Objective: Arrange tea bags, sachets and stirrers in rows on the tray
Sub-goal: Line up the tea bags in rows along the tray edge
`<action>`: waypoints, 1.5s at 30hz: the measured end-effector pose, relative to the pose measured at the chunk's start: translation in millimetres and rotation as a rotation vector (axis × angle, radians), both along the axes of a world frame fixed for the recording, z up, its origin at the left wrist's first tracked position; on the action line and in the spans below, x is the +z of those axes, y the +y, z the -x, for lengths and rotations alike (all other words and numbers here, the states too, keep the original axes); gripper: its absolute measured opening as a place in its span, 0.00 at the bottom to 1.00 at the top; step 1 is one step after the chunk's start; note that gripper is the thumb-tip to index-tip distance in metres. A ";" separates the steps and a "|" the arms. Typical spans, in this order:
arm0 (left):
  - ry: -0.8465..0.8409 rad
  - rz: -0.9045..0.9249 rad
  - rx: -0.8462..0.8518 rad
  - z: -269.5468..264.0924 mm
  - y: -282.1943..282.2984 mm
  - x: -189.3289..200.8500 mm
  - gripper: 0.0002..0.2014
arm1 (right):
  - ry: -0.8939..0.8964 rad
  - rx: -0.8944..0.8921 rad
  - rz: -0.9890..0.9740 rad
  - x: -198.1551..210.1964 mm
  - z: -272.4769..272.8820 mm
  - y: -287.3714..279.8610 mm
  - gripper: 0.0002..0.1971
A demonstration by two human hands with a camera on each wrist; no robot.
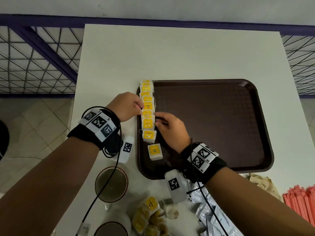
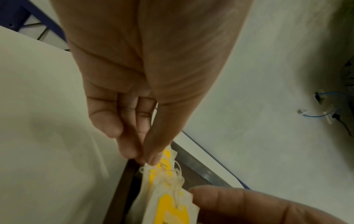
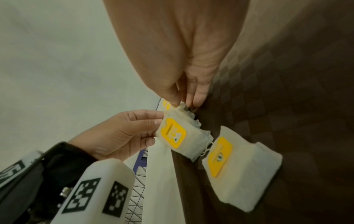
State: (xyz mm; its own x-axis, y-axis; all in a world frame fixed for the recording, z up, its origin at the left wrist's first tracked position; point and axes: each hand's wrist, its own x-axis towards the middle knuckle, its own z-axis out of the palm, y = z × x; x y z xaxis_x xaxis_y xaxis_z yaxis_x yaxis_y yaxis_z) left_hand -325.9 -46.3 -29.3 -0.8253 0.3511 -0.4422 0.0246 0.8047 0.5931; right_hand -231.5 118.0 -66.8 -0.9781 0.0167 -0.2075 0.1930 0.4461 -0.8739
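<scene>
A dark brown tray [image 1: 221,126] lies on the white table. Several yellow-labelled tea bags [image 1: 148,106] form an overlapping row along its left edge; the nearest one [image 1: 154,152] lies a little apart and tilted. My left hand [image 1: 140,111] pinches the left edge of a tea bag in the middle of the row [image 1: 148,123], and my right hand [image 1: 156,121] pinches its right edge. In the left wrist view, the left fingertips [image 2: 151,159] close on the bag's paper. The same tea bag [image 3: 173,133] appears in the right wrist view, with the right hand [image 3: 182,103] pinching its far corner.
Near the front edge lie a loose pile of tea bags [image 1: 150,215], grey-white sachets [image 1: 209,215], beige sachets [image 1: 262,183] and red stirrers [image 1: 300,201]. Two brown cups [image 1: 111,183] stand left of the pile. Wire fencing [image 1: 34,62] flanks the table.
</scene>
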 end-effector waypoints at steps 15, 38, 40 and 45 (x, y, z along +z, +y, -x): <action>0.132 -0.033 0.122 6.1 -2.3 -5.2 0.09 | 0.033 -0.049 -0.040 -1.1 26.3 -6.0 0.22; 0.022 0.009 -0.245 -27.7 -3.6 14.0 0.09 | -0.108 0.166 -0.238 17.0 -12.0 35.7 0.03; -0.031 0.083 -0.341 -36.5 -0.1 9.2 0.12 | -0.132 0.277 -0.306 15.9 -29.5 32.4 0.09; -0.036 0.151 -0.402 -40.3 8.5 10.2 0.02 | -0.191 0.317 -0.398 8.7 -48.9 9.4 0.26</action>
State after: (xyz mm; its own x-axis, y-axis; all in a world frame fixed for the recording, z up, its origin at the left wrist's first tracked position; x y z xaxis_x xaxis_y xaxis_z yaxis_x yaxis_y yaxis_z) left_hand -285.6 -37.8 -19.1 -0.6188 0.5710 -0.5394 0.3357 0.8131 0.4757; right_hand -182.6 127.4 -58.1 -0.8933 -0.1598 -0.4200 0.1339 0.7976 -0.5882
